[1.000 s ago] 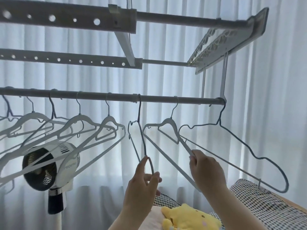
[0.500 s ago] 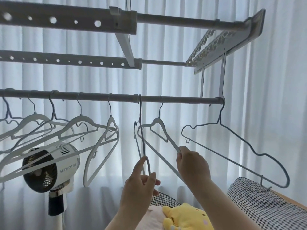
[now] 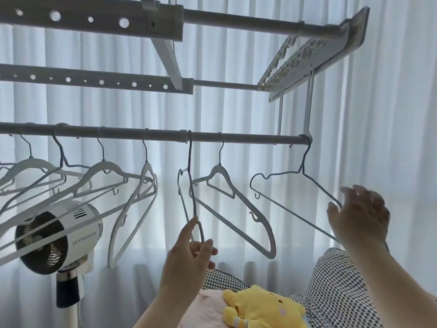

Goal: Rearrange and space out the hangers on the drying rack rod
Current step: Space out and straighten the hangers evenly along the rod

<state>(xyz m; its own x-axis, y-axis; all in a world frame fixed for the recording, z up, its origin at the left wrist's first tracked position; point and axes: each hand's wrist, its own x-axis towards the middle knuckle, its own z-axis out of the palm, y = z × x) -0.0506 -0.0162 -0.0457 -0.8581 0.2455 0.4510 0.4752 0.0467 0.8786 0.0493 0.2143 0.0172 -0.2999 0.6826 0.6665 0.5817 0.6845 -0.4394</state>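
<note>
Head view: left hand [image 3: 186, 261] fingers [image 3: 188, 230] pinch thin hanger [image 3: 189, 152]; right hand [image 3: 361, 223] spread, beside wire hanger [image 3: 295, 215].

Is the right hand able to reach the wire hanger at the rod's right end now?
Probably yes: the right hand is open, right beside the sloping shoulder of the wire hanger, with nothing between them. Blur hides whether they touch.

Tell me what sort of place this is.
Probably a bedroom or living space at home, by a window: an overhead drying rack rod hung with hangers before sheer curtains, a fan on a stand, and a yellow plush toy beside patterned fabric.
</note>
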